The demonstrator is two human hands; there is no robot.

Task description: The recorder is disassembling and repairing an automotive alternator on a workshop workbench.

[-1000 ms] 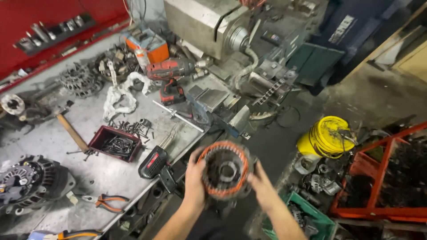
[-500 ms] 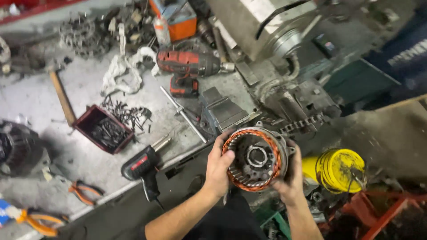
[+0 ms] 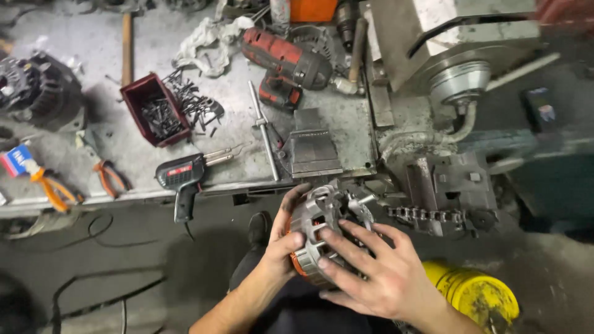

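Left hand and right hand both grasping the round grey cast-metal alternator housing with orange windings; we hold it just below the grey metal desk edge.

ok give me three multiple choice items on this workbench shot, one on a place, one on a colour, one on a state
1. Where is the red tray of screws?
A. on the bench, left of the red impact wrench
B. on the floor by the bucket
C. in the right hand

2. What colour is the bucket at lower right?
A. blue
B. yellow
C. white

3. How is the alternator housing held?
A. lying alone on the bench
B. hanging from the chain
C. gripped between both hands

Answers:
1. A: the red tray sits on the bench, left of the impact wrench.
2. B: the bucket is plainly yellow.
3. C: the left hand and right hand clasp the alternator housing off the bench.
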